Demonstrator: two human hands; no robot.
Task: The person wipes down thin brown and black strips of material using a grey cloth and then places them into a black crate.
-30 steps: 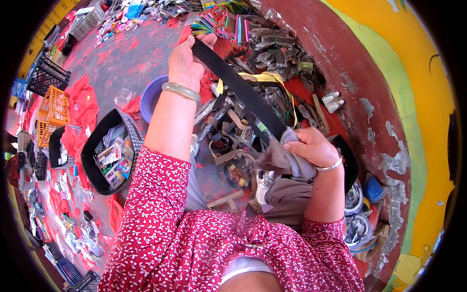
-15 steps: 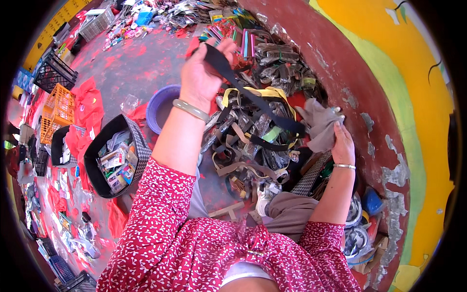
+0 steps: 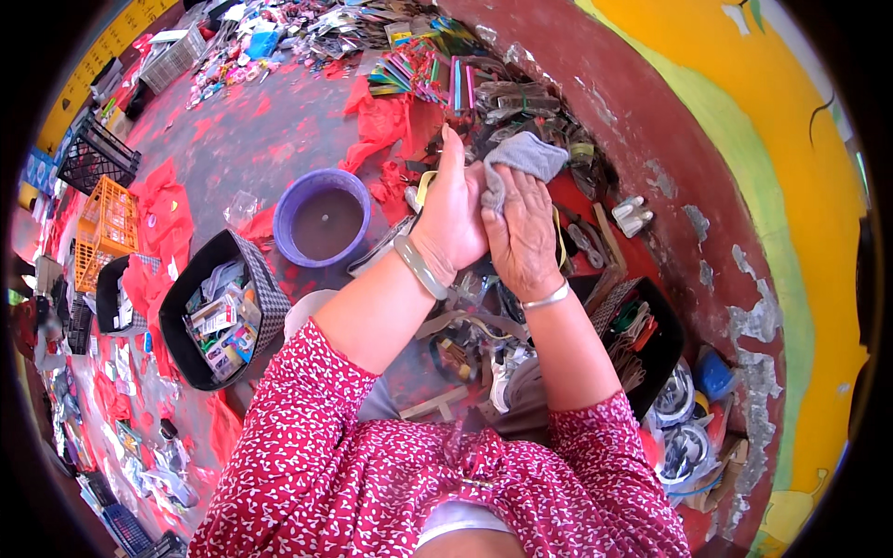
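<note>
Since half a second ago I have brought both hands together in front of me, and the black strap has left my left hand.

My right hand [image 3: 523, 232] closes its fingers on a grey cloth [image 3: 523, 158], pinching it against the palm of my left hand [image 3: 456, 219], which is flat and open with nothing clasped. The cloth sits above the heap of straps and buckles [image 3: 465, 330] on the red ground. A purple bowl [image 3: 323, 219] stands just left of my left wrist, and a black basket [image 3: 219, 312] of small packets lies further left.
</note>
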